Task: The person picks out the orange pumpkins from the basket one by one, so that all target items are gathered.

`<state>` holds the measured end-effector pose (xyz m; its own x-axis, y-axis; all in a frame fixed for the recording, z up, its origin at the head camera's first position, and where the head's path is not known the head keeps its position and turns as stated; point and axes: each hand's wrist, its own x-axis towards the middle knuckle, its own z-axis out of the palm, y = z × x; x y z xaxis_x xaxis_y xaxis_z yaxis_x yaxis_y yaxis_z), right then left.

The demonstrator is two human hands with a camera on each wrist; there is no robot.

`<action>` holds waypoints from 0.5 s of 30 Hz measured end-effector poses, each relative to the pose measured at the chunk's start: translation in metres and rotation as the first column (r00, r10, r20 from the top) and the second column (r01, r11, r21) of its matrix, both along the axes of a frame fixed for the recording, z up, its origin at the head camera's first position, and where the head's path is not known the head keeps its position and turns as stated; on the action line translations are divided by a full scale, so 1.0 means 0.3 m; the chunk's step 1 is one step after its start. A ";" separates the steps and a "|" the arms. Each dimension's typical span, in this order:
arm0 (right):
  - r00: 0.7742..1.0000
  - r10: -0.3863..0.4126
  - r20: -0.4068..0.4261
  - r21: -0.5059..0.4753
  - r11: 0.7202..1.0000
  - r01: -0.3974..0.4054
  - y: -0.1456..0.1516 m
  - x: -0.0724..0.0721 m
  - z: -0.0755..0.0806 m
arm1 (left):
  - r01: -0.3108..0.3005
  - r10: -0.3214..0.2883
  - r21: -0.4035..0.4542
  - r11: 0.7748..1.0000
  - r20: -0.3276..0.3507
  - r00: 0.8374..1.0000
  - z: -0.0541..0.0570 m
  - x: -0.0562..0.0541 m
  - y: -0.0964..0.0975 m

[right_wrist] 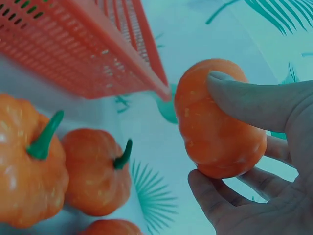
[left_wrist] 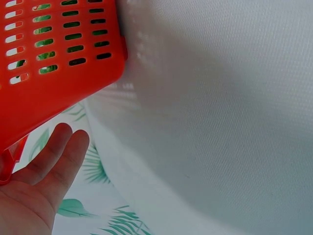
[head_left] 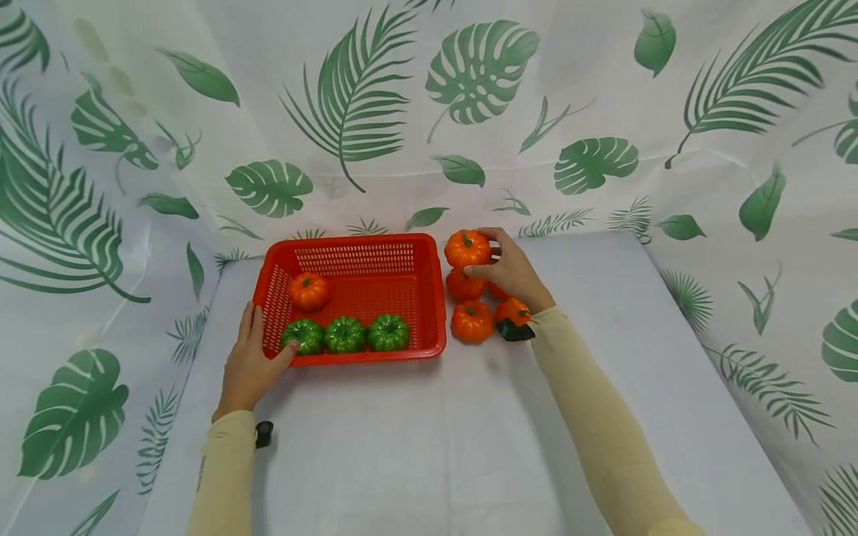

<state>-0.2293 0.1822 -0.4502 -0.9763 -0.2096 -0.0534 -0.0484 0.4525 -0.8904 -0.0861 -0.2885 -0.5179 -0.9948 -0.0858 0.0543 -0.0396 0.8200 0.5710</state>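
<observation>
A: So what was the deal with that orange pumpkin (head_left: 477,257)? Heavy or nah?

B: Doubtful. It was most likely a light fake with a stiff shell, so not much squish and not super fragile. The shine hinted at a slippery skin tho. Best hold was probably across the fat ribbed sides, pretty much how the right hand (head_left: 516,275) had it: thumb on one side, fingers on the other. The stem (head_left: 467,240) seemed like a bad spot to tug.

A: And where was it, exactly?

B: In the right hand's grasp, above the other orange pumpkins (head_left: 472,321), just outside the right end of the red basket (head_left: 438,298) on the bench (head_left: 375,447). The left hand (head_left: 248,368) wasn't clenched, just straight fingers along the basket's left side with the thumb at the front rim.

A: Looks?

B: Squat, glossy, bright orange, rounded ribs, green stem on top. Way brighter than the dark green pumpkins (head_left: 345,335) lined up inside the basket.
</observation>
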 end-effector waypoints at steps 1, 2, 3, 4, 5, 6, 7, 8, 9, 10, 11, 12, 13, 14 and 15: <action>1.000 -0.013 -0.002 -0.006 1.000 0.013 0.008 0.001 -0.002 | 0.000 0.000 0.000 1.000 -0.003 1.000 0.002 0.001 -0.001; 1.000 -0.026 -0.002 -0.015 1.000 0.026 0.016 0.003 -0.004 | 0.001 -0.001 -0.001 1.000 -0.003 1.000 0.003 0.001 0.000; 0.999 -0.041 -0.003 -0.023 0.999 0.041 0.024 0.005 -0.006 | -0.001 0.001 0.001 1.000 -0.001 1.000 0.005 0.002 0.000; 0.999 -0.054 -0.005 -0.032 0.998 0.054 0.032 0.007 -0.007 | 0.000 0.000 0.001 1.000 0.000 1.000 0.006 0.002 0.001; 0.998 -0.068 -0.007 -0.036 0.997 0.067 0.041 0.008 -0.010 | -0.001 0.001 0.001 1.000 0.000 1.000 0.007 0.002 0.001; 0.997 -0.080 -0.008 -0.039 0.996 0.080 0.050 0.010 -0.012 | 0.000 0.000 0.000 1.000 0.002 1.000 0.007 0.002 0.001; 0.996 -0.093 -0.012 -0.044 0.995 0.092 0.059 0.012 -0.013 | 0.000 0.000 0.001 1.000 0.002 1.000 0.006 0.002 0.002; 0.994 -0.105 -0.015 -0.045 0.994 0.104 0.069 0.013 -0.016 | 0.000 0.000 0.002 1.000 0.002 1.000 0.006 0.002 0.002; 0.993 -0.115 -0.019 -0.041 0.993 0.114 0.078 0.014 -0.018 | 0.001 -0.001 0.003 1.000 0.001 1.000 0.006 0.002 0.002; 0.992 -0.126 -0.021 -0.037 0.991 0.125 0.088 0.015 -0.021 | 0.002 -0.002 0.004 1.000 0.000 1.000 0.005 0.002 0.002; 0.990 -0.138 -0.022 -0.031 0.990 0.138 0.099 0.016 -0.024 | 0.002 -0.002 0.004 1.000 0.000 1.000 0.004 0.002 0.003; 0.988 -0.151 -0.023 -0.026 0.988 0.150 0.109 0.016 -0.027 | 0.003 -0.003 0.004 1.000 0.001 1.000 0.003 0.001 0.003; 0.986 -0.164 -0.024 -0.023 0.986 0.164 0.120 0.017 -0.030 | 0.003 -0.003 0.003 1.000 0.001 1.000 0.003 0.000 0.003; 0.984 -0.179 -0.024 -0.016 0.984 0.179 0.131 0.017 -0.033 | 0.003 -0.003 0.003 1.000 0.000 1.000 0.002 0.000 0.004; 0.981 -0.191 -0.024 -0.012 0.982 0.191 0.142 0.018 -0.037 | 0.003 -0.003 0.003 1.000 0.000 1.000 0.002 -0.002 0.004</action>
<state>-0.2240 0.2247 -0.4614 -0.9994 -0.0198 -0.0276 0.0158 0.4474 -0.8942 -0.0866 -0.2872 -0.5173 -0.9950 -0.0835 0.0545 -0.0373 0.8186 0.5731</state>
